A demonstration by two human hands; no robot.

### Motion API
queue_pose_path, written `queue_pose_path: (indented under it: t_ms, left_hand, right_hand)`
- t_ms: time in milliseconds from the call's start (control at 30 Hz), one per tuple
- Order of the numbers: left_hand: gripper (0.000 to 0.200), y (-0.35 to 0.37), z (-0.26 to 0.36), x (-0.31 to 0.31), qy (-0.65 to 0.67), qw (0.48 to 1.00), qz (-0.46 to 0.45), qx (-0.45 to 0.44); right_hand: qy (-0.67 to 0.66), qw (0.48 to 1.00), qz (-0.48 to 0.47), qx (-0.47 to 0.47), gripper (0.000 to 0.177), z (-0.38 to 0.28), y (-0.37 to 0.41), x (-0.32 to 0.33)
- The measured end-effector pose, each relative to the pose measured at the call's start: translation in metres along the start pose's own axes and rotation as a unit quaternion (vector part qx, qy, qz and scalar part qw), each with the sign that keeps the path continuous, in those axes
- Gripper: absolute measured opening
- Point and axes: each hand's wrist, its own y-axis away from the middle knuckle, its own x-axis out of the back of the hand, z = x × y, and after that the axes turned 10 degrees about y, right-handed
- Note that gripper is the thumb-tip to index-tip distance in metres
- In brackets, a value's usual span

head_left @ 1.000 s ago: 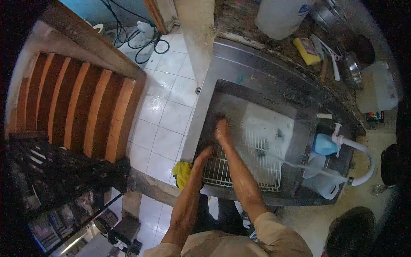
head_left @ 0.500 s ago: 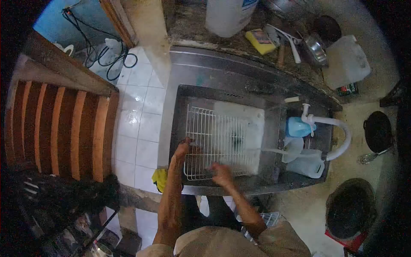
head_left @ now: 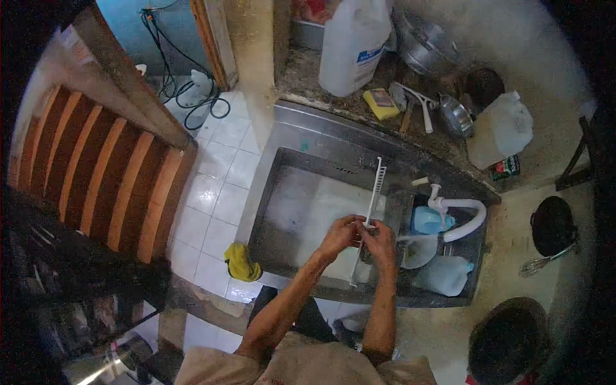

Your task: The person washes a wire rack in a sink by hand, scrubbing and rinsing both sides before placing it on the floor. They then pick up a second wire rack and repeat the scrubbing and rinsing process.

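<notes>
A white wire rack [head_left: 377, 183] stands almost edge-on over the right side of the sink basin [head_left: 255, 221]. My left hand [head_left: 339, 237] and my right hand [head_left: 380, 245] meet at its middle, closed around the wires from either side. The fingertips are partly hidden behind each other and the rack. Just right of my right hand, a thin stream of water runs from the white tap hose [head_left: 471, 212] towards the rack. Beneath the rack the basin bottom looks wet and pale.
Beside the basin stand a blue jug [head_left: 431, 220], a clear plastic container [head_left: 444, 276] and a pale bowl [head_left: 420, 251]. A yellow cloth [head_left: 242, 262] hangs on the front left edge. The back ledge carries a large jug [head_left: 355, 51], a yellow sponge [head_left: 381, 104] and metal pots [head_left: 427, 48].
The rack has turned from lying face-up to edge-on and shifted right. Both hands moved right with it, the left most, and are now close together. The view has shifted too.
</notes>
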Motion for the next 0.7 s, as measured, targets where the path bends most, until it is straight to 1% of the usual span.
queue_pose_path:
  t_ms: [33,67,100,133,167,200,233,267,300,400,433,500,533,567,600,633,700]
  left_hand:
    - [0.035,-0.002,-0.002,-0.003,0.095,0.994,-0.03,0.033]
    - [0.037,-0.004,-0.009,-0.001,0.136,0.989,-0.026,0.044]
    - [0.04,-0.001,-0.022,0.004,0.178,0.982,-0.021,0.057]
    - [0.043,0.0,-0.04,0.013,0.218,0.973,-0.016,0.072]
    - [0.049,-0.003,-0.061,0.029,0.154,0.985,0.009,0.079]
    - [0.051,-0.009,-0.092,0.042,0.139,0.986,0.043,0.083]
    - [0.052,-0.014,-0.126,0.054,0.127,0.985,0.076,0.088]
    - [0.053,-0.013,-0.148,0.057,0.115,0.983,0.111,0.093]
    - [0.054,-0.012,-0.157,0.053,0.083,0.983,0.122,0.106]
    - [0.055,-0.008,-0.179,0.036,0.005,0.977,0.15,0.149]
    - [0.055,-0.015,-0.177,0.039,0.007,0.977,0.158,0.145]
    - [0.055,-0.032,-0.173,0.06,0.079,0.977,0.176,0.087]
    - [0.055,-0.04,-0.168,0.078,0.141,0.972,0.183,0.035]
    - [0.055,-0.046,-0.156,0.099,0.164,0.968,0.188,0.001]
    - [0.055,-0.045,-0.137,0.119,0.133,0.971,0.199,0.007]
    - [0.055,-0.036,-0.113,0.14,0.099,0.972,0.212,0.018]
    - [0.052,-0.002,-0.048,0.172,-0.025,0.969,0.24,0.059]
  right_hand:
    - [0.045,0.999,-0.027,0.012,0.047,0.002,-0.003,0.017]
    - [0.092,0.994,-0.055,0.023,0.049,-0.004,-0.004,0.031]
    - [0.105,0.994,-0.013,0.021,0.045,-0.013,0.001,0.035]
    - [0.155,0.987,-0.005,0.043,0.042,-0.011,0.0,0.032]
    - [0.204,0.977,0.006,0.065,0.039,-0.006,-0.007,0.026]
    - [0.251,0.964,0.017,0.084,0.036,-0.004,-0.011,0.022]
    - [0.269,0.961,0.01,0.068,0.033,-0.019,-0.006,0.029]
    - [0.286,0.957,0.001,0.053,0.032,-0.048,0.004,0.042]
    - [0.302,0.952,-0.006,0.04,0.031,-0.076,0.012,0.054]
    - [0.341,0.913,0.14,0.173,0.021,-0.117,0.037,0.079]
    - [0.307,0.921,0.132,0.198,0.019,-0.125,0.041,0.089]
    - [0.234,0.932,0.118,0.25,0.017,-0.137,0.045,0.116]
    - [0.171,0.962,0.07,0.202,0.018,-0.149,0.051,0.131]
    - [0.105,0.982,0.022,0.155,0.02,-0.162,0.057,0.147]
    - [0.037,0.993,-0.025,0.106,0.023,-0.167,0.057,0.159]
    - [0.073,0.983,-0.008,0.167,0.03,-0.15,0.053,0.166]
    - [0.051,0.984,0.033,0.167,0.025,-0.117,0.041,0.166]
